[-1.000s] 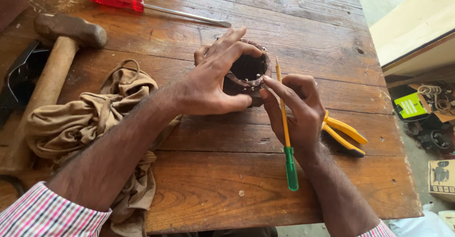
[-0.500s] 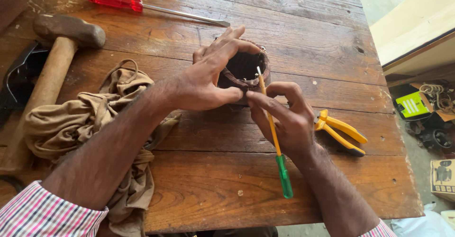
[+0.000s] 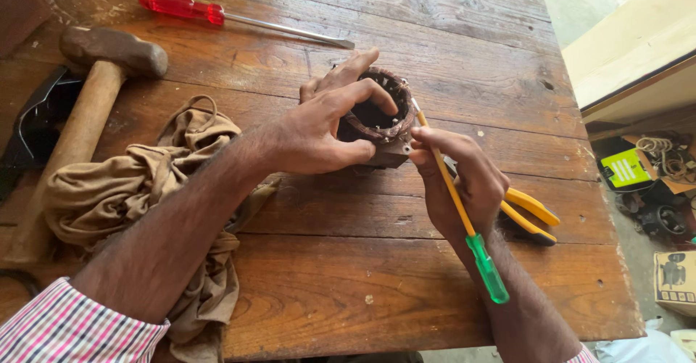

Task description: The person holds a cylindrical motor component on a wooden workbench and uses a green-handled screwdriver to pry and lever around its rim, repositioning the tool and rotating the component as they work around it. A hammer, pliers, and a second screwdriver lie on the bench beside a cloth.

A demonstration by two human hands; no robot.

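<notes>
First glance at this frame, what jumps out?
Mid-table, the left hand grips a round copper-wound coil part while the right hand pokes its rim with a thin yellow-and-green screwdriver. A hammer and tan cloth lie left, a red screwdriver beyond.

Off the table's right edge, on the floor, lies a flat package with a bright green and black label [image 3: 625, 167], tilted. Just beside it sits an open cardboard box [image 3: 670, 161] holding coiled cord. Lower right, a tan carton [image 3: 676, 282] bears a dark printed picture, perhaps of a device.
</notes>
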